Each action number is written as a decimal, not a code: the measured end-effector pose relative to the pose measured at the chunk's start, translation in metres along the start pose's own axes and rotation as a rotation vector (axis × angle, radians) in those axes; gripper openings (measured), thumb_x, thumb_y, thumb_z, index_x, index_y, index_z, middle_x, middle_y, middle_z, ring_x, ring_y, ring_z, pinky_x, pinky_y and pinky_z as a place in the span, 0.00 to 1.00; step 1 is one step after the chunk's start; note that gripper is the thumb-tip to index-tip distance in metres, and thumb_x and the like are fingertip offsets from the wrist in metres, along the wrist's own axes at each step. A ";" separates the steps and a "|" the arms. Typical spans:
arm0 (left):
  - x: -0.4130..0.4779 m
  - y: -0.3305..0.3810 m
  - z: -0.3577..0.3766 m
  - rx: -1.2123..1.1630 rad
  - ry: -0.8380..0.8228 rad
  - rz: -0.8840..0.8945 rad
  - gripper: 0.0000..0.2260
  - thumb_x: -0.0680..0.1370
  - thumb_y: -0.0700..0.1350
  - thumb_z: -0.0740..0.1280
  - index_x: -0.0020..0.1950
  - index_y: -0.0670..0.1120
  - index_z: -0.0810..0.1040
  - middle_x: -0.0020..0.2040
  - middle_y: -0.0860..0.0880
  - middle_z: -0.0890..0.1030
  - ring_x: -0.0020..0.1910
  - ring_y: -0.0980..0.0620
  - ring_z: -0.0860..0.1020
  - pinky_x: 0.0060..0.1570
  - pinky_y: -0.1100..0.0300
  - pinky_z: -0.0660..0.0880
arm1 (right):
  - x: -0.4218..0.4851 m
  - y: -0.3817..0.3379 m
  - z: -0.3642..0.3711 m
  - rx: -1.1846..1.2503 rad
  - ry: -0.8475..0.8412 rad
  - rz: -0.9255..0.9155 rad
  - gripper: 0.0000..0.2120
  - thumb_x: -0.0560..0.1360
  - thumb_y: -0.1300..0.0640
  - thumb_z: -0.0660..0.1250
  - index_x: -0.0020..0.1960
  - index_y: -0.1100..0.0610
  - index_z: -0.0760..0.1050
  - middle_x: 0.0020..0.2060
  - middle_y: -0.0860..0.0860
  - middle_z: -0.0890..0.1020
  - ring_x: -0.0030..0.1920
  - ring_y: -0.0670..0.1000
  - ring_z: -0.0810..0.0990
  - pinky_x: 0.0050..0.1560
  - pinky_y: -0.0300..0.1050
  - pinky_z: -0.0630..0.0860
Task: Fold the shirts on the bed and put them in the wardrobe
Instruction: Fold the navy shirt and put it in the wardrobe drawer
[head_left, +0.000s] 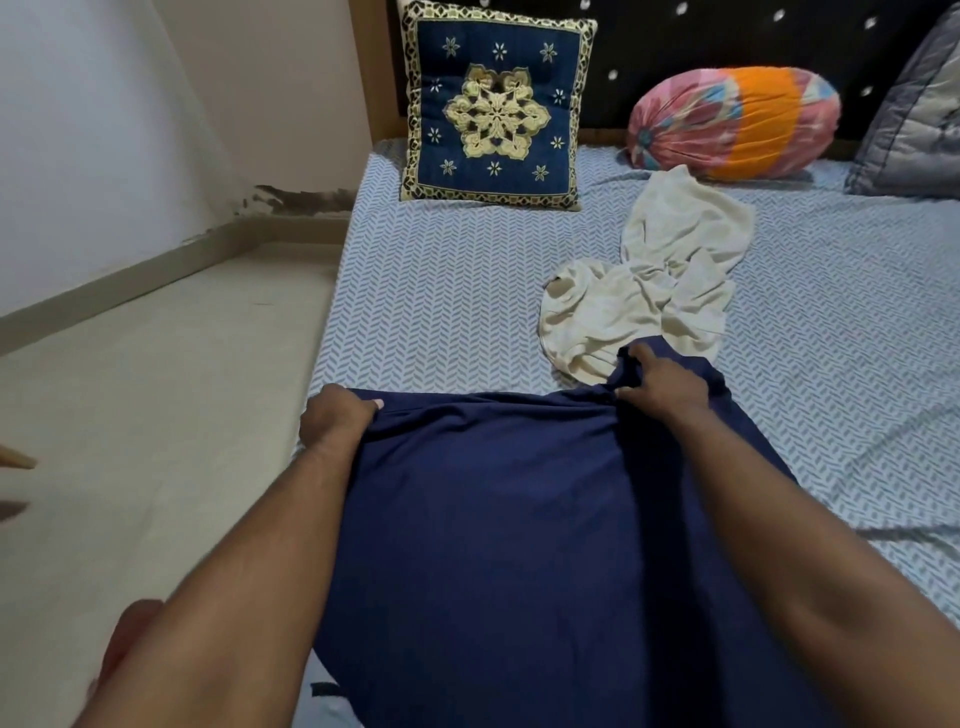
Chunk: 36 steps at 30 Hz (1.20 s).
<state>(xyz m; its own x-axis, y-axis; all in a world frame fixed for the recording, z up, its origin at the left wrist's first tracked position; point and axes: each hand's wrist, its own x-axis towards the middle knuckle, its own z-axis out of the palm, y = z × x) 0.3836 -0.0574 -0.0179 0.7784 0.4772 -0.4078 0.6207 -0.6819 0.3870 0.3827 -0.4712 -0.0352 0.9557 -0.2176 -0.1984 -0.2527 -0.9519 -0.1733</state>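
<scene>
A navy blue shirt (493, 519) hangs stretched between my two hands over the near edge of the bed (441, 291). My left hand (332, 421) grips its upper left edge, fingers curled over the cloth. My right hand (660, 387) pinches the upper right edge, where the fabric bunches. A crumpled cream shirt (654, 280) lies on the patterned sheet just beyond my right hand, its lower edge touching the navy cloth. The wardrobe is not in view.
A blue and gold cushion (493, 104) leans on the dark headboard (727, 36). A pink and orange bolster (737, 122) and a grey quilted pillow (914, 130) lie at the back right. Beige floor (156, 389) and a wall (104, 130) lie to the left.
</scene>
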 end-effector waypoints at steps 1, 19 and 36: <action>0.003 0.000 -0.002 -0.011 -0.035 -0.013 0.24 0.73 0.53 0.73 0.63 0.41 0.75 0.63 0.40 0.77 0.60 0.39 0.76 0.57 0.51 0.74 | 0.003 0.000 0.000 -0.032 -0.015 0.019 0.26 0.73 0.46 0.67 0.68 0.46 0.63 0.56 0.56 0.79 0.56 0.59 0.79 0.44 0.48 0.71; 0.045 0.036 0.000 -0.463 0.120 -0.091 0.26 0.74 0.35 0.65 0.70 0.41 0.60 0.71 0.39 0.62 0.62 0.37 0.71 0.57 0.47 0.74 | 0.036 -0.003 0.009 0.526 -0.077 0.367 0.07 0.79 0.60 0.59 0.55 0.54 0.66 0.39 0.55 0.79 0.32 0.53 0.79 0.31 0.44 0.77; -0.023 0.033 0.064 0.538 -0.227 0.475 0.53 0.66 0.76 0.62 0.78 0.56 0.35 0.79 0.43 0.36 0.76 0.33 0.38 0.69 0.28 0.47 | 0.054 0.060 -0.050 0.864 0.472 0.608 0.12 0.65 0.53 0.59 0.47 0.48 0.75 0.45 0.53 0.82 0.41 0.55 0.83 0.48 0.56 0.82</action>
<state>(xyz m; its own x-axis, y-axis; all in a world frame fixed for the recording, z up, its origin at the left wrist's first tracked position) 0.3807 -0.1263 -0.0489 0.8766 -0.0225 -0.4806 0.0461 -0.9904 0.1305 0.4270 -0.5512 -0.0081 0.5560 -0.8214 -0.1267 -0.5353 -0.2372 -0.8107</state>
